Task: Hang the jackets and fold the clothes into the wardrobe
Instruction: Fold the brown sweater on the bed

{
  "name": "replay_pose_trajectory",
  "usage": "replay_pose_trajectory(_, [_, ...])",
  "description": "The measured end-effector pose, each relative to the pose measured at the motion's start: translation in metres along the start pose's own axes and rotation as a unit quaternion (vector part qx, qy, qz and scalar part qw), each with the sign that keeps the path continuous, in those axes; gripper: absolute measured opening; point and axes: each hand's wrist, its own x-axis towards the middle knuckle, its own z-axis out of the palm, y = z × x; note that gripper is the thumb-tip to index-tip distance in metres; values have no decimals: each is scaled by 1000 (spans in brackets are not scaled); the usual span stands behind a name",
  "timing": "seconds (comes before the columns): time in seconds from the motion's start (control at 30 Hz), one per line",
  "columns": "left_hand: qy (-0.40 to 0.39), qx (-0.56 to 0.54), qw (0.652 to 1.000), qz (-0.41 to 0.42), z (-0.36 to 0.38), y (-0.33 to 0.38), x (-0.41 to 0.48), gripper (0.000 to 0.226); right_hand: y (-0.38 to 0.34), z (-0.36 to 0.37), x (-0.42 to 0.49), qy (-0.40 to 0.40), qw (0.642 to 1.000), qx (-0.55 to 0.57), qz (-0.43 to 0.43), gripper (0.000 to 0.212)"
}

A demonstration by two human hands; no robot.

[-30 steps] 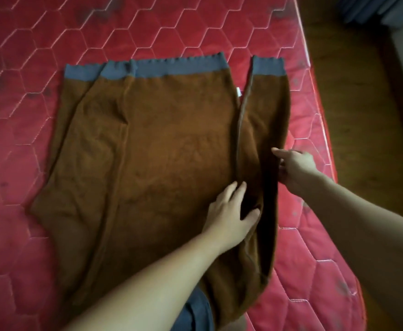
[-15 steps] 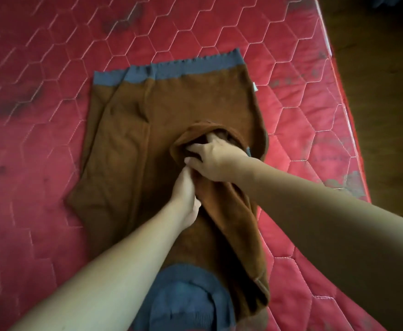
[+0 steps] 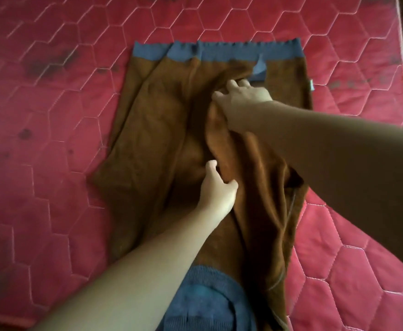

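The sweater point(image 3: 152, 139) lies flat on the bed point(image 3: 52, 91), its blue hem point(image 3: 219, 52) at the far end. The right hand point(image 3: 243, 101) has its grip closed on the sleeve point(image 3: 219, 144) and lays it across the body, cuff point(image 3: 259, 72) inward, likely to narrow the shape for folding. The left hand point(image 3: 217, 189) sits at the crease, seemingly pinning it. Its fingers are buried in cloth, so I cannot tell its grip.
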Motion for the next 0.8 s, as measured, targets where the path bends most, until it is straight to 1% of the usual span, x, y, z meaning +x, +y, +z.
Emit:
replay_pose_trajectory(0.07, [41,36,998,39,-5,-1,2,55,-9,23,-2,-27,999,36,12,90])
replay_pose_trajectory(0.1, [64,48,995,61,-9,-1,5,58,-11,34,-5,-32,998,49,20,93])
replay_pose_trajectory(0.13, [79,51,992,81,-13,-1,6,61,-10,43,-9,-30,997,68,34,90])
replay_pose_trajectory(0.2, [80,62,986,133,-22,0,13,63,-5,57,-21,-16,991,109,79,80])
replay_pose_trajectory(0.27, [68,113,975,179,-30,2,24,59,6,70,-37,6,985,119,127,74])
replay_pose_trajectory(0.3, [74,144,966,200,-34,4,32,56,11,76,-47,22,982,121,146,73])
replay_pose_trajectory(0.37, [86,223,941,238,-41,11,51,51,22,91,-72,41,974,142,174,73])
replay_pose_trajectory(0.43, [63,292,925,236,-48,21,66,50,34,109,-105,33,973,145,178,70])
replay_pose_trajectory(0.53, [28,352,912,209,-54,28,79,56,56,136,-147,42,979,128,153,58])
replay_pose_trajectory(0.6, [16,364,909,203,-54,32,80,61,69,146,-159,38,980,134,144,53])
replay_pose_trajectory(0.7, [7,368,910,189,-57,39,81,67,72,149,-161,61,972,173,146,57])
replay_pose_trajectory(0.77, [1,372,911,178,-58,46,83,73,65,147,-159,85,960,205,169,56])
replay_pose_trajectory(0.8, [-3,374,911,174,-57,50,84,76,61,145,-157,85,954,224,182,54])
